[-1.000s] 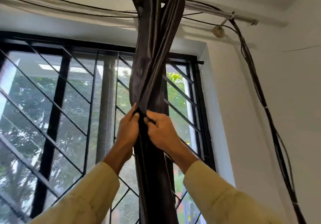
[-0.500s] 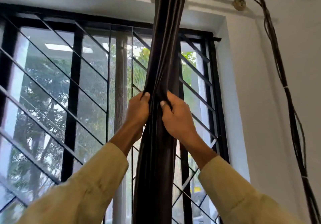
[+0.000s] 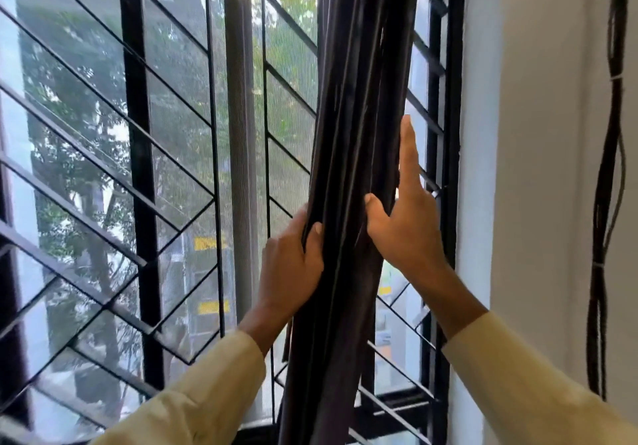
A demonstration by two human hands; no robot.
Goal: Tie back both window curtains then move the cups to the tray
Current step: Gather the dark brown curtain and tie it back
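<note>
A dark brown curtain (image 3: 359, 99) hangs bunched into a narrow column of folds in front of the right part of the window. My left hand (image 3: 293, 261) grips its left edge, thumb curled over the front folds. My right hand (image 3: 404, 217) holds the right side: the thumb presses the front of the folds, the index finger points straight up along the curtain's right edge, and the other fingers are hidden behind the cloth. No cups or tray are in view.
The window has a black metal grille (image 3: 138, 168) with diagonal bars and a mesh screen. A white wall (image 3: 538, 168) stands to the right, with a bundle of dark cables (image 3: 607, 203) running down it.
The view has dropped lower down the window. Both hands have slid down the curtain, and my right index finger has straightened upward.
</note>
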